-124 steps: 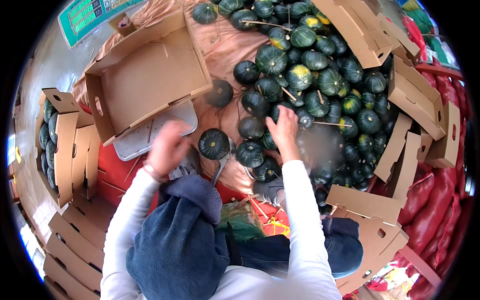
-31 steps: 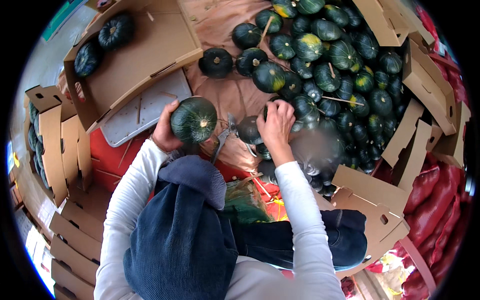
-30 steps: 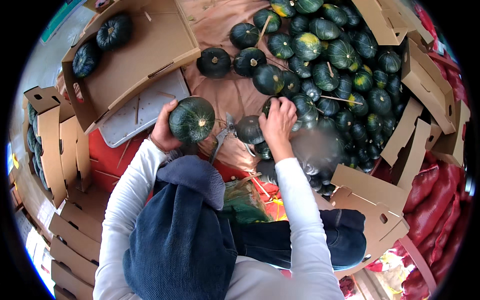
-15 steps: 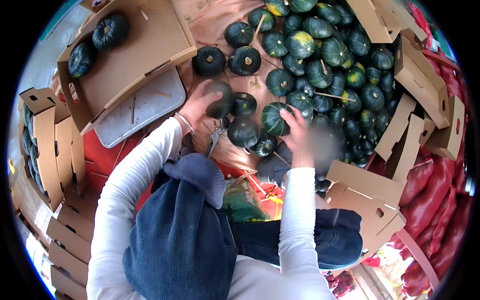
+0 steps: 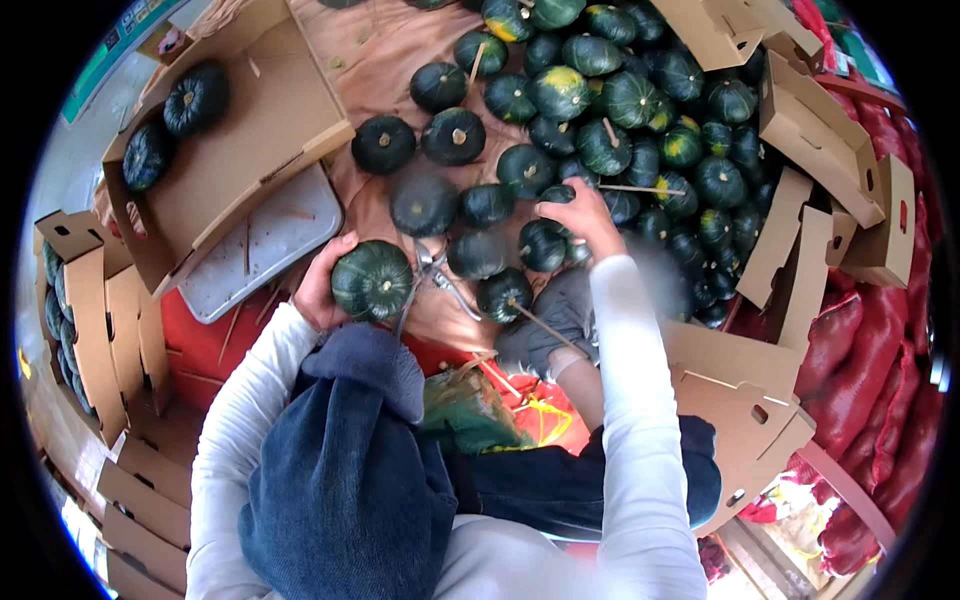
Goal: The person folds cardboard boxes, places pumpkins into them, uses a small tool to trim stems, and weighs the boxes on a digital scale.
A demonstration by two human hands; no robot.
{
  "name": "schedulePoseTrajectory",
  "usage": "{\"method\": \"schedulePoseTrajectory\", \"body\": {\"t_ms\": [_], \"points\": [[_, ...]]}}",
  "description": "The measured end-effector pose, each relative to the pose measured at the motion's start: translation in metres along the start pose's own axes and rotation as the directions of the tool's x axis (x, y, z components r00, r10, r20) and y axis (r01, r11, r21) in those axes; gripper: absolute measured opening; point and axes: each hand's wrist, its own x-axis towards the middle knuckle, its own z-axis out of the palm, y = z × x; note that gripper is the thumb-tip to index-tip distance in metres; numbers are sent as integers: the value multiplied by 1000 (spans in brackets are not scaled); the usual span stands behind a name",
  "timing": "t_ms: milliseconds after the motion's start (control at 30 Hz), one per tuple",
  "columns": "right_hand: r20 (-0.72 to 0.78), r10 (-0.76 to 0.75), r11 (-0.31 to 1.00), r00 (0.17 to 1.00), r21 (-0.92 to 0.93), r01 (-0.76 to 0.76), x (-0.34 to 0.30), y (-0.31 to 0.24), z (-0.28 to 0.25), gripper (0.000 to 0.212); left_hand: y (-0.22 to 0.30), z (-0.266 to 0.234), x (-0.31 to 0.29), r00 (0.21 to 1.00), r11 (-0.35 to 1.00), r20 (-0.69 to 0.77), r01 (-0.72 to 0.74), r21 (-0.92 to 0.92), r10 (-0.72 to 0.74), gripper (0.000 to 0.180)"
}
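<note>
My left hand [image 5: 318, 285] holds a dark green round squash [image 5: 371, 280] close to my body, just above my blue knee. My right hand [image 5: 577, 213] reaches into the heap of green squashes [image 5: 600, 110] and rests on one small squash [image 5: 558, 196] with its fingers bent over it. A pair of metal shears [image 5: 432, 272] lies on the brown cloth between my two hands, beside the held squash. Several squashes in the heap carry long dry stems.
An open cardboard box [image 5: 240, 130] at the upper left holds two squashes [image 5: 170, 120]. A grey tray [image 5: 262, 245] lies under it. Folded cartons [image 5: 90, 330] stack at the left, more boxes [image 5: 820, 150] at the right, red mesh sacks [image 5: 860, 370] beyond.
My left hand brought a squash from the heap back toward my body. My right hand moved further up into the heap onto another squash.
</note>
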Motion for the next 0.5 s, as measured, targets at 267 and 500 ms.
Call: {"method": "schedulePoseTrajectory", "body": {"t_ms": [267,500], "points": [[412,-483,-122,773,842,-525,-47,7,22,70,9,10,14,999,998,-41,-11,-67,8,56],[-52,15,572,999,820,34,20,35,5,53,23,57,66,966,930,-93,-205,304,243,34]]}}
